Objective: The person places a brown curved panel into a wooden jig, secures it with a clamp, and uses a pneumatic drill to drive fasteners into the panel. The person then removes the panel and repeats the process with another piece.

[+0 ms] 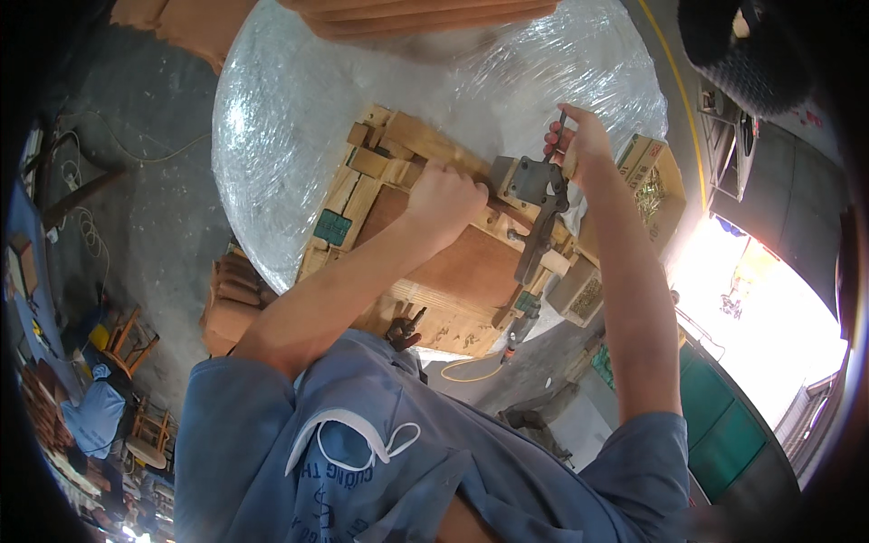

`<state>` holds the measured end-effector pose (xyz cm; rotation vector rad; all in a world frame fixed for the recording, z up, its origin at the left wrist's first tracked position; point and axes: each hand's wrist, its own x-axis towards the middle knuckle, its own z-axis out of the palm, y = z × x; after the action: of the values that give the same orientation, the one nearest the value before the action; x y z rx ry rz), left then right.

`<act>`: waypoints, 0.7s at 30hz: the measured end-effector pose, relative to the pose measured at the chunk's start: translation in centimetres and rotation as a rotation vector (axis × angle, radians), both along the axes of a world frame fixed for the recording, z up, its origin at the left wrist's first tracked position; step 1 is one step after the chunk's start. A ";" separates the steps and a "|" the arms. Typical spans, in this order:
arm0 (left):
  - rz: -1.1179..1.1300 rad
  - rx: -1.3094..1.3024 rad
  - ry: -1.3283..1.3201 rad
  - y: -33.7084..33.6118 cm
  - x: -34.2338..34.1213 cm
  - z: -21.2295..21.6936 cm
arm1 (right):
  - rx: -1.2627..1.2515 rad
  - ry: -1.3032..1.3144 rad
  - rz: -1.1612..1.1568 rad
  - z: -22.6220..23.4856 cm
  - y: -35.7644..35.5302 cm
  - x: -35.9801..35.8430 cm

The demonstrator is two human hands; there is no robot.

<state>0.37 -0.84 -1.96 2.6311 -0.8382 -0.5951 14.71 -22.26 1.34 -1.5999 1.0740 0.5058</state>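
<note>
A wooden jig (475,262) built of pale blocks round a brown panel lies before me. My left hand (445,206) is closed in a fist over its far middle part; whatever the fingers grip is hidden under them. Farther right, my right hand (579,145) is wrapped round a thin dark lever (558,138). The lever meets a dark grey metal mechanism (536,184) with a bolted head and a long arm, mounted along the jig's right side. Green pads (332,228) sit on the jig's left edge.
A round surface wrapped in clear film (290,118) supports the jig. Stacked brown panels (416,18) lie at its far edge. An open cardboard box (670,195) and a smaller box (579,294) hold small brass-coloured pieces. A yellow hose (466,376) hangs near me.
</note>
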 end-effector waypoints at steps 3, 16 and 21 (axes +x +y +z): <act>-0.005 -0.016 0.004 0.1 -0.6 -0.1 | -0.010 -0.005 -0.003 -0.7 -0.3 -0.3; 0.042 -0.163 -0.189 1.7 -1.1 1.4 | -0.308 -0.420 0.093 0.4 -1.6 -3.1; 0.400 -0.506 -0.472 8.8 -7.0 1.8 | -0.523 -0.667 0.190 2.0 -6.3 -16.1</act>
<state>-6.65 7.91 -0.20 2.3715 -0.4633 0.3184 -1.37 -28.53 3.32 -2.1272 0.5606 -0.2203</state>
